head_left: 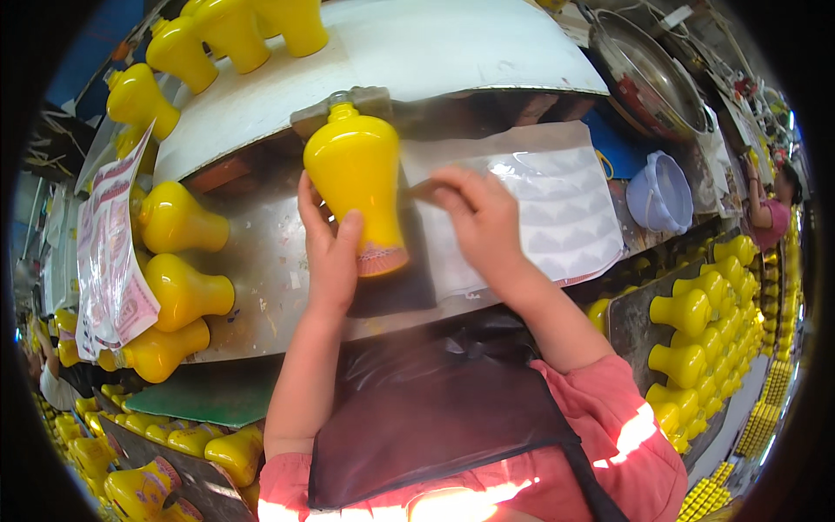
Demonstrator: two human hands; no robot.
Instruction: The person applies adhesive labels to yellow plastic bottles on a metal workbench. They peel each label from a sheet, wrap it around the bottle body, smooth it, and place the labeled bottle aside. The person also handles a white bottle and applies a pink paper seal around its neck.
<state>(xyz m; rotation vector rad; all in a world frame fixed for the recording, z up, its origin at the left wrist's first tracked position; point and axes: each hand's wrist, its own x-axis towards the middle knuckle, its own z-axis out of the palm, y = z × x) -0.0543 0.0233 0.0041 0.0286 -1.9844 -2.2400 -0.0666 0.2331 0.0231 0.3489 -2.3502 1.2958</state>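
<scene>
My left hand (pixel 327 248) is wrapped round the narrow lower part of a glossy yellow bottle (pixel 352 161). The bottle lies with its neck pointing away from me, close to a dark block, and a pink patterned band (pixel 383 259) circles its base. Just right of the bottle is my right hand (pixel 478 213), its fingers pinched together. A thin brownish edge shows at those fingertips, too small to name. Beneath the right hand and beyond it lies a sheet of pale, scalloped prints (pixel 552 200), partly covered by the hand.
Several yellow bottles (pixel 187 291) lie on the left of the metal worktop (pixel 261 287), beside pink printed sheets (pixel 117 252). More stand on the white board (pixel 452 43). A lilac bucket (pixel 659 193) and large pan (pixel 648 74) are at right. Another person (pixel 771 213) is far right.
</scene>
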